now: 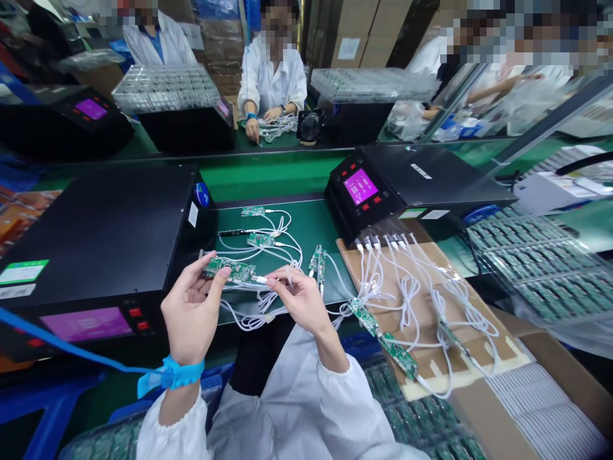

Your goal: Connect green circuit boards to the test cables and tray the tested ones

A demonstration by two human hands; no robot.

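My left hand (194, 303) grips a green circuit board (232, 269) by its edges, thumb on top. At the board's right end, my right hand (304, 297) pinches the white plug (260, 279) of a cable, which meets the board's edge; how far it is seated I cannot tell. Just beyond my hands, a second circuit board (261, 240) and a smaller-looking one (253, 211) lie on the green bench with white cables plugged in. To the right of my right hand, two more boards (316, 260) stand close together. Coiled white cables (258, 319) lie beneath my hands.
A black box with a purple screen (361, 185) feeds several cables over a cardboard sheet (433, 255). Another black box (119, 223) stands at left. Trays of boards (536, 262) are at right. A blue wrist cord (86, 354) runs left. A co-worker (272, 76) sits opposite.
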